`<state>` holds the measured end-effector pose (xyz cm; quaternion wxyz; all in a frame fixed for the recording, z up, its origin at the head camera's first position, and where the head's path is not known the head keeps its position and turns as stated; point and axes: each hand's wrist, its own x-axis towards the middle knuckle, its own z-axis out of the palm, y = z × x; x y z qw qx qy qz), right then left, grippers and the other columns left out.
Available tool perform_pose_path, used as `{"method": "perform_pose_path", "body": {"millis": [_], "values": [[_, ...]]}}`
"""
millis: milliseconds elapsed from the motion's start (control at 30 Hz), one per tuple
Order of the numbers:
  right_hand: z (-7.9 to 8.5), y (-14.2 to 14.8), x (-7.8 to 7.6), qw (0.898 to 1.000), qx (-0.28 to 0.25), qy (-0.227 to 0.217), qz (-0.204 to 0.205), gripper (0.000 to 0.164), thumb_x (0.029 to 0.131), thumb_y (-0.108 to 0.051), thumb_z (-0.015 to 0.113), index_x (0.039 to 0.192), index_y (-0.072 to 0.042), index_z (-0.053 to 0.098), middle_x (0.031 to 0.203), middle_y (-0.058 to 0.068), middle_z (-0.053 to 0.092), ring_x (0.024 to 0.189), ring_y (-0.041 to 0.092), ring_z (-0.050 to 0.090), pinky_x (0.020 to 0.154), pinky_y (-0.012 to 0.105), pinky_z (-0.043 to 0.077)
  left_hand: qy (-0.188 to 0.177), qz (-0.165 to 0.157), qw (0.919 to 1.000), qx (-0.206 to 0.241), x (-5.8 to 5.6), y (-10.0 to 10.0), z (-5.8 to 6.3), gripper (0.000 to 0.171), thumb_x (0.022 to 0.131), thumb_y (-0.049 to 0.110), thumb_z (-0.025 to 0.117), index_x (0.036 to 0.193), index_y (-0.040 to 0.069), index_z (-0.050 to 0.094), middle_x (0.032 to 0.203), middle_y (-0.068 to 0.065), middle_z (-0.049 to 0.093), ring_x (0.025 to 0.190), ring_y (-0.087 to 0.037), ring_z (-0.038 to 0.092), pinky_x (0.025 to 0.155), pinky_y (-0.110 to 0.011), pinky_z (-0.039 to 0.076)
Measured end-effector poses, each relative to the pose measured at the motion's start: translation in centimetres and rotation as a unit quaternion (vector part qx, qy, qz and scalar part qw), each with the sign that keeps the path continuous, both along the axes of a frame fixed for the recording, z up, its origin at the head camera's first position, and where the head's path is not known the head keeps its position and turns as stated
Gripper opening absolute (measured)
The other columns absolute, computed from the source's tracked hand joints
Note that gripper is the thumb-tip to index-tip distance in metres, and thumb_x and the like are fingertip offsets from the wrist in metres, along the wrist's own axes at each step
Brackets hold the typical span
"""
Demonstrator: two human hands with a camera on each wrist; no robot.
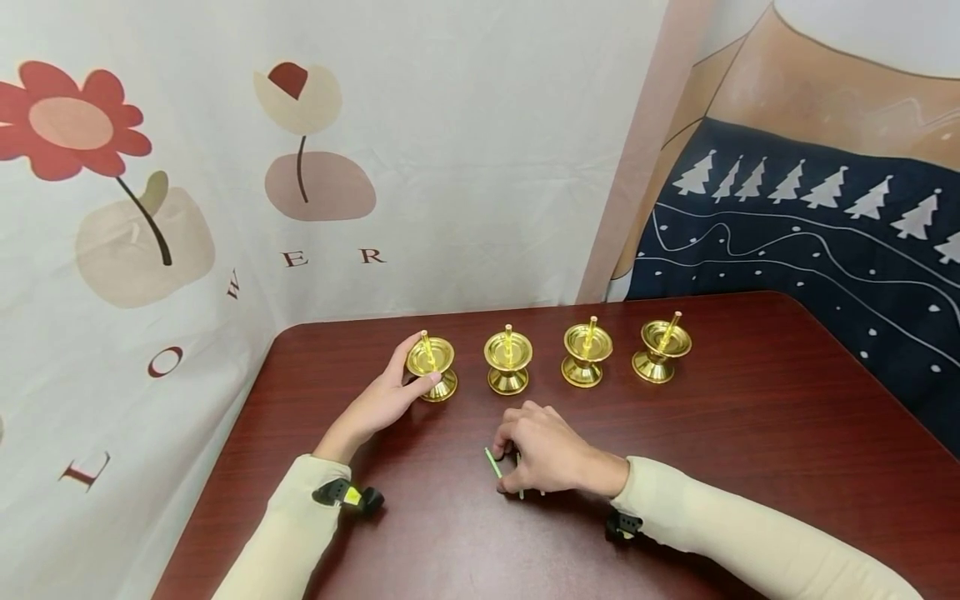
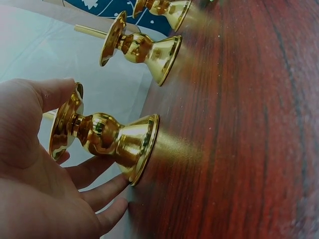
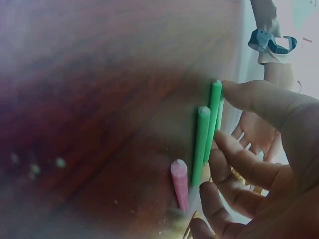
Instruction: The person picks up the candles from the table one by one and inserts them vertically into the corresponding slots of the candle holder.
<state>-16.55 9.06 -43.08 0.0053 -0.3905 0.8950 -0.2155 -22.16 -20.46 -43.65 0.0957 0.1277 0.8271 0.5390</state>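
My left hand (image 1: 382,400) holds the leftmost brass candle holder (image 1: 431,357), which stands upright on the table. In the left wrist view, the thumb lies on the dish rim of that holder (image 2: 102,133) and the other fingers reach round behind it. My right hand (image 1: 547,450) is low over the table in front of the holders, its thumb and index finger at a thin green candle (image 1: 492,461). The right wrist view shows another green candle (image 3: 201,144) and a pink candle (image 3: 180,181) lying beside it. The palm partly hides these candles in the head view.
Three more brass holders stand in a row to the right: one near the middle (image 1: 507,358), another (image 1: 587,354), and the rightmost (image 1: 660,350). Each has a thin upright gold rod. Behind the dark red table (image 1: 720,450) hangs a printed cloth (image 1: 480,167).
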Motion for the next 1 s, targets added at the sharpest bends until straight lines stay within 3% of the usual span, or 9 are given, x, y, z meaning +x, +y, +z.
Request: {"method": "perform_pose_path", "body": {"millis": [433, 567, 733, 1000], "values": [[0.0, 0.3, -1.7, 0.996, -0.034, -0.051, 0.062, 0.026, 0.069, -0.015, 0.101, 0.088, -0.024, 0.085, 0.080, -0.020, 0.071, 0.078, -0.002, 0.061, 0.078, 0.025, 0.046, -0.020, -0.008, 0.9996, 0.017, -0.2, -0.5, -0.2, 0.082, 0.113, 0.022, 0.064, 0.176, 0.014, 0.012, 0.177, -0.024, 0.024, 0.165, -0.038, 0.021, 0.130, -0.058, 0.016], [-0.2, 0.3, -2.3, 0.991, -0.040, -0.097, 0.077, 0.025, 0.072, -0.011, 0.100, 0.090, -0.021, 0.086, 0.081, -0.017, 0.072, 0.077, -0.003, 0.064, 0.075, 0.020, 0.050, -0.033, -0.012, 0.9985, 0.042, -0.3, -0.6, -0.2, 0.082, 0.112, 0.018, 0.066, 0.176, 0.013, 0.014, 0.174, -0.024, 0.029, 0.162, -0.038, 0.026, 0.129, -0.057, 0.017], [0.1, 0.4, -2.9, 0.982, -0.048, -0.164, 0.076, 0.024, 0.076, -0.006, 0.100, 0.090, -0.017, 0.085, 0.080, -0.015, 0.073, 0.075, -0.005, 0.064, 0.071, 0.019, 0.054, -0.066, -0.018, 0.9943, 0.082, -0.4, -0.9, -0.2, 0.083, 0.111, 0.014, 0.067, 0.176, 0.014, 0.015, 0.171, -0.024, 0.034, 0.159, -0.037, 0.031, 0.129, -0.056, 0.017], [0.3, 0.4, -3.4, 0.978, -0.042, -0.189, 0.077, 0.024, 0.076, -0.004, 0.100, 0.088, -0.017, 0.083, 0.072, -0.019, 0.068, 0.067, -0.006, 0.060, 0.064, 0.018, 0.051, -0.084, -0.018, 0.9924, 0.088, -0.4, -1.1, -0.1, 0.084, 0.111, 0.016, 0.067, 0.177, 0.019, 0.015, 0.172, -0.023, 0.032, 0.161, -0.037, 0.026, 0.130, -0.057, 0.014]]}}
